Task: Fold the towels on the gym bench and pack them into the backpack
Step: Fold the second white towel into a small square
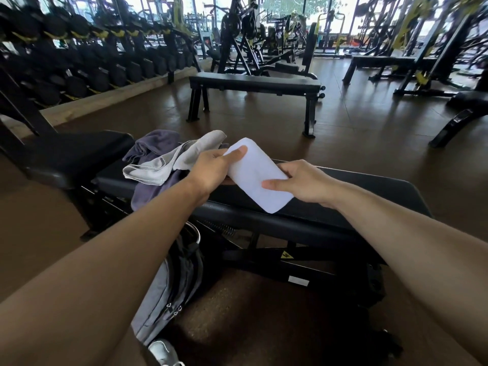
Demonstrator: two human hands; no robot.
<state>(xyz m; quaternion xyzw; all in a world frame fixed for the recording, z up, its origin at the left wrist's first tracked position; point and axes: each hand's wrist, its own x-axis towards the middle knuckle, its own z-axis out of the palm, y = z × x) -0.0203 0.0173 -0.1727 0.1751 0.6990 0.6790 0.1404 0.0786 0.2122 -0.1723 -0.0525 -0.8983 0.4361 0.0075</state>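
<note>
A folded white towel (257, 175) is held just above the black gym bench (369, 196). My left hand (214, 170) grips its far left end, thumb on top. At the near right edge my right hand (298, 182) pinches it. To the left, a light grey towel (169, 161) lies crumpled over a purple-grey towel (155, 143) on the bench. On the floor below, a grey backpack (169, 291) leans against the bench frame, partly hidden by my left forearm; I cannot tell whether it is unzipped.
A second flat bench (253, 83) stands a short way ahead on the brown floor. A dumbbell rack (79, 67) runs along the left wall. Weight machines (422, 56) fill the back and right. A grey shoe (163, 352) shows at the bottom.
</note>
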